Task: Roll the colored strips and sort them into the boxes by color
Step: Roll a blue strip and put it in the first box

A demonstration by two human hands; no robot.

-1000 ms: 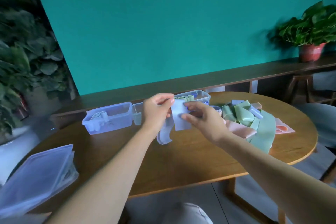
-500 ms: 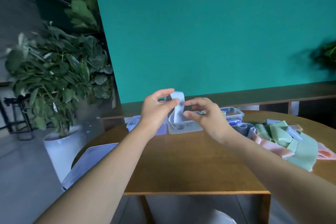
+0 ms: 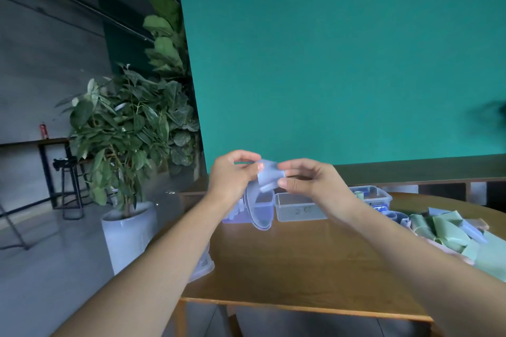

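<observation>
Above the counter's far edge, both hands pinch a partly rolled blue strip; the boxes hold few rolls (contents blurred), the right-edge pile remains unrolled.

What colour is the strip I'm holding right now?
Pale blue strip, pinched between both hands, seen in the head view.

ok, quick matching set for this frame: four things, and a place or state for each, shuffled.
Things:
1. blue strip
2. clear middle box
3. green strips pile
4. potted plant

Places or states:
A. on the floor, left of the table
B. pinched between both hands
C. heaped at the table's right
D. behind the right wrist

Pairs: 1-B, 2-D, 3-C, 4-A
</observation>
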